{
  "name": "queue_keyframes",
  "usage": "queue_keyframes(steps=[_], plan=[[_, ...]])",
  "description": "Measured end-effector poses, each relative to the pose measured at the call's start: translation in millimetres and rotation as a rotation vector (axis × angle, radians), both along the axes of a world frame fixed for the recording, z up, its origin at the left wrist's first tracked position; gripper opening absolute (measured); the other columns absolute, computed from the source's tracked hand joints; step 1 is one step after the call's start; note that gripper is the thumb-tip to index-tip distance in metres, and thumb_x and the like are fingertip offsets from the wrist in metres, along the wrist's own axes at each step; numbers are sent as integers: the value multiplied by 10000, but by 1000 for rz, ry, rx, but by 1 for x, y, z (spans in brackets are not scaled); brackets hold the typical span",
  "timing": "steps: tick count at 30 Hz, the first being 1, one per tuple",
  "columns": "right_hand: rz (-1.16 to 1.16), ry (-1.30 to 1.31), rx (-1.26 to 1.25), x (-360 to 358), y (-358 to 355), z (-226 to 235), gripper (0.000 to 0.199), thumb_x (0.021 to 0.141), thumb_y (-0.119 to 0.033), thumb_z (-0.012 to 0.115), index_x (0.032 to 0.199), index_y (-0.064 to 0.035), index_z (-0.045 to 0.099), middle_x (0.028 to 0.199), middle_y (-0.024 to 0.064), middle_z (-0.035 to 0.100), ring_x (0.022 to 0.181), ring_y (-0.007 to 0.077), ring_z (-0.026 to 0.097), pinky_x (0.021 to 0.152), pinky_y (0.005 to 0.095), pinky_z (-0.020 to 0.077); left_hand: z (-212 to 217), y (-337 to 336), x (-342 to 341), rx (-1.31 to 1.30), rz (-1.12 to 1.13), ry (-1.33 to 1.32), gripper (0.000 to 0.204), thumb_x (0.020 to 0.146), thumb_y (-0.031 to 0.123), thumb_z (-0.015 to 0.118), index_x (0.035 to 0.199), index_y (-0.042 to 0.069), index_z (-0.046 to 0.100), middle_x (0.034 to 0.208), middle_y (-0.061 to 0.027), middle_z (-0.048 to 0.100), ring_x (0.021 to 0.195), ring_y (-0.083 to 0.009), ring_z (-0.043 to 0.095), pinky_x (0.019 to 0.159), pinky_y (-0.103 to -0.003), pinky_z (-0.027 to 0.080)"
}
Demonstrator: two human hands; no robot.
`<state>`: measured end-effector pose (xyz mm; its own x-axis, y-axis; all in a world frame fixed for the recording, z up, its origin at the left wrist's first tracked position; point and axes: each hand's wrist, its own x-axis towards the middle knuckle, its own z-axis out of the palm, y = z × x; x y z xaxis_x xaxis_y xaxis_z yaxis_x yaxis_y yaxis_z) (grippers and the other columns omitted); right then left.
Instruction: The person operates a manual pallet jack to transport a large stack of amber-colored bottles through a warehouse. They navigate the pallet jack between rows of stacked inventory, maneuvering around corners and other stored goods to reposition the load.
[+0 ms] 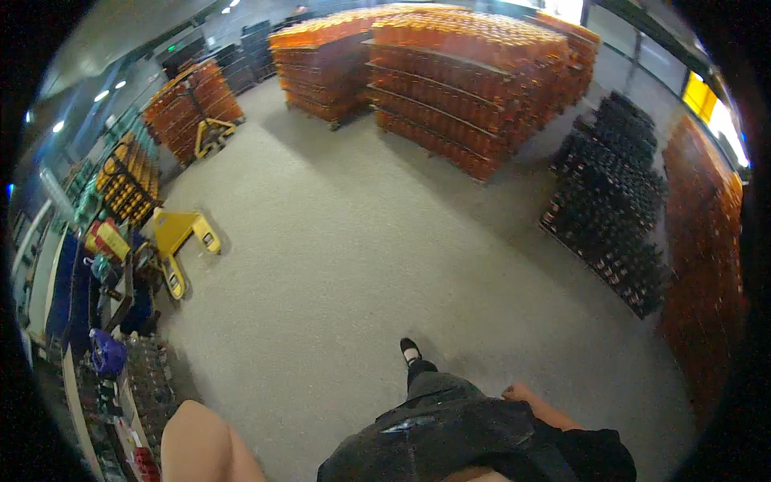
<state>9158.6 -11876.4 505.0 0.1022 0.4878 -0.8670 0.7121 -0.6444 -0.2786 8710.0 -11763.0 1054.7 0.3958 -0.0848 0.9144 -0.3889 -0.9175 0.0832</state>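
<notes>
One hand shows, the right hand (516, 391), low beside the person's hip; its fingers look partly curled, and whether they meet or hold anything cannot be told. The left arm (201, 442) fills part of the lower left edge, but the frame does not show the left hand, so its state cannot be told either.

Nearest the right hand is the person's dark clothing (458, 426); whether they touch is unclear. Just ahead, one black shoe (409, 349) is on the grey floor (345, 217). Near the left arm, at the left side, is a cluster of glassy items (151, 373), too blurred to name, with a purple bundle (108, 352) beside it.

Farther up the left side, a yellow pallet jack (177, 234) rests on the floor, its two forks pointing into the open space. Behind it is a crate (127, 181) of yellow-orange round items. A second jack (210, 138) is against a brown stack (186, 104) beyond.

Across the floor, two tall orange-brown stacks (442, 100) are layered with bottle-like shapes. To the right is a lower black stack (610, 193), and past it a reddish-brown stack (700, 265) along the rim of the view.
</notes>
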Motion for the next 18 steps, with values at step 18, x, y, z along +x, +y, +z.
queue_keyframes(steps=[18], plan=[[396, 277, 364, -333, 693, 46, 297, 841, -254, 548, 980, -5, 631, 852, 104, 685, 799, 188, 655, 713, 338, 495, 16, 403, -199, -26, 401, 84, 226, 812, 244, 630, 781, 148, 428, 763, 19, 512, 673, -146, 481, 880, -461, 372]])
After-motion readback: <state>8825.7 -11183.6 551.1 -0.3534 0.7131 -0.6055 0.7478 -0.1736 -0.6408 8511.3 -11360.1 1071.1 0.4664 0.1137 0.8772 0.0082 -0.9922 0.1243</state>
